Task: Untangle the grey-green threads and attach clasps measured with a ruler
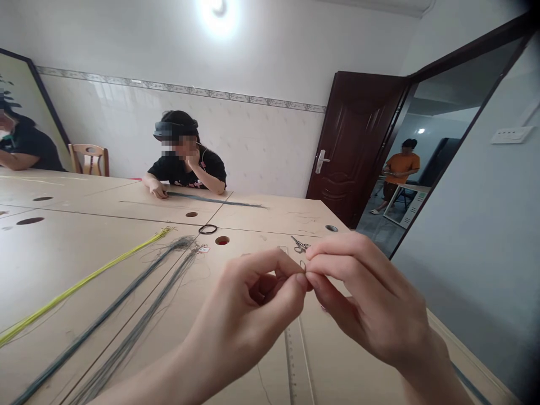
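My left hand (248, 304) and my right hand (363, 292) meet above the table, fingertips pinched together on something tiny that I cannot make out, perhaps a thin thread. A clear ruler (295, 354) lies on the table under my hands. Small scissors (299, 244) rest just beyond my fingers. To the left lie a yellow thread bundle (84, 284) and two dark grey thread bundles (139, 292), all stretched diagonally.
The light wooden table (63, 247) has round cable holes (222, 241) and a black hair band (207, 229). A person in black sits at the far side, another at far left. A dark door (350, 146) stands open; someone in orange stands beyond.
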`<state>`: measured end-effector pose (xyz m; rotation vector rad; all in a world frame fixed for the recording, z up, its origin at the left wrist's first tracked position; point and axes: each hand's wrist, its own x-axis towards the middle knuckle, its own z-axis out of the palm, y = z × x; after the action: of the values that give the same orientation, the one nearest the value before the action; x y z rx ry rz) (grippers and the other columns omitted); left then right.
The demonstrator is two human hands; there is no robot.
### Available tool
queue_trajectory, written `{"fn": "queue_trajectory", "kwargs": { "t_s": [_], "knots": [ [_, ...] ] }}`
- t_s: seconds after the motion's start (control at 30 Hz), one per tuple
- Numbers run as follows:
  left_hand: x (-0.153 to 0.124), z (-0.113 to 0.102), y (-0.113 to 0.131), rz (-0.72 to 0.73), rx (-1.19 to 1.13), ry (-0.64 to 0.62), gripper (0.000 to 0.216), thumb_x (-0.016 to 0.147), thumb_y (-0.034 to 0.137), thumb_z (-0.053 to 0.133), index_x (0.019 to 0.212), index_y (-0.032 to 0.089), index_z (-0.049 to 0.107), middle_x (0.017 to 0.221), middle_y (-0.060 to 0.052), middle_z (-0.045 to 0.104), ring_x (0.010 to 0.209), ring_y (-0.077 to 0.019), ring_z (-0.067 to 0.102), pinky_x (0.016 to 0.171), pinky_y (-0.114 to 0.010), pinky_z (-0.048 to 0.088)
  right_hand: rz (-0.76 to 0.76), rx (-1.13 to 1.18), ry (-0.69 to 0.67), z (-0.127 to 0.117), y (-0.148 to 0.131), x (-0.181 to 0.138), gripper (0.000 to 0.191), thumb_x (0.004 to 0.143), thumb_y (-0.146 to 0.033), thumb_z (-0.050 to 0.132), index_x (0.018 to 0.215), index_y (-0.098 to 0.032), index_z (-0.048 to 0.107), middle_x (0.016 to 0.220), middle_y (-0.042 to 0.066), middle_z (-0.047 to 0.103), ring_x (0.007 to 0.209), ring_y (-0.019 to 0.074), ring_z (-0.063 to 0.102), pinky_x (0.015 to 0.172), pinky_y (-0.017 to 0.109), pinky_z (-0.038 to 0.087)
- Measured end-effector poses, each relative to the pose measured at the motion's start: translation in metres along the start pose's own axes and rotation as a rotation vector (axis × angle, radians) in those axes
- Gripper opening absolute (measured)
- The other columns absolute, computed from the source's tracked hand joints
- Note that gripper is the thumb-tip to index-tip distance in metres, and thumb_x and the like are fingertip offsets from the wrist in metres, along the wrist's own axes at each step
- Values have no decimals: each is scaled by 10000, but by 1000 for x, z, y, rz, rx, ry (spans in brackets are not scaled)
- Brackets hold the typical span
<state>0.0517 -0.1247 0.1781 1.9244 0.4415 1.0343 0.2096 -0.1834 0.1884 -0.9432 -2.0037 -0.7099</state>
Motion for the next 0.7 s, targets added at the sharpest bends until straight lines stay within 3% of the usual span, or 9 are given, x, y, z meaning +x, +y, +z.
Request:
{"fn": "queue_trajectory", "kwargs": {
  "t_s": [0.17, 0.37, 0.7],
  "knots": [
    [2, 2, -2, -17, -18, 12, 201, 832, 221, 484, 641, 166, 512, 546, 51, 363, 451, -50, 281, 378, -153, 219, 7, -25, 35, 4, 2, 0, 91, 818, -89, 553, 862, -168, 550, 895, 52, 600, 804, 150, 570, 709, 291, 475],
    [3, 1, 0, -14, -60, 43, 190, 817, 199, 487, 633, 169, 525, 494, 67, 301, 413, -41, 247, 350, -139, 187, 111, -16, 91, 3, 4, 2, 64, 801, -108, 561, 772, -166, 558, 833, 38, 606, 755, 136, 578, 667, 265, 475],
    [3, 0, 0, -2, 26, 33, 189, 816, 182, 475, 640, 168, 542, 558, 40, 396, 463, -58, 294, 382, -158, 246, 233, 201, -24, 1, 1, 2, 66, 823, -146, 542, 865, -178, 582, 879, 43, 602, 798, 145, 583, 655, 266, 499]
  ]
}}
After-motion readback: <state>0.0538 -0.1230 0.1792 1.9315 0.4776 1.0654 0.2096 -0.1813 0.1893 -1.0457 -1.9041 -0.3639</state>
